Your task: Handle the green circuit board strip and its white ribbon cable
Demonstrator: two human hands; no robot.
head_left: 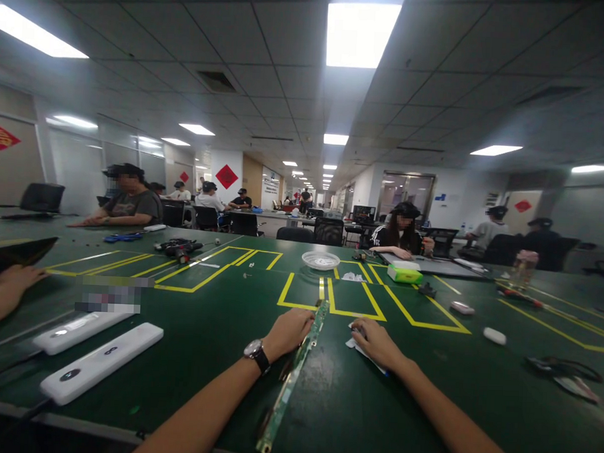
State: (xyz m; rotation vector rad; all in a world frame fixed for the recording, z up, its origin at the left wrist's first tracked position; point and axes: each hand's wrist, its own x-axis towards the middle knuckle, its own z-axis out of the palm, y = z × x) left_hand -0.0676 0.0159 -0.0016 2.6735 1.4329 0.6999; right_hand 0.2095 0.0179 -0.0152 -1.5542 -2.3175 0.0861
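A long, narrow green circuit board (295,380) slants across the green table, its near end close to the front edge. My left hand (288,331), with a watch on the wrist, is closed on the board's left side near its far end; the fingertips are partly hidden. Right of the board, my right hand (377,342) rests low over the table with curled fingers on a crumpled white tissue (353,345). Most of that tissue lies beneath the hand, and a bit of blue shows at its near edge.
Two white power strips (103,361) with cables lie to my left. Ahead are a clear round dish (320,261), a green tissue pack (404,274) and yellow tape outlines (358,314). Another person's arm (9,294) reaches in from the left; a person (402,234) sits across the table.
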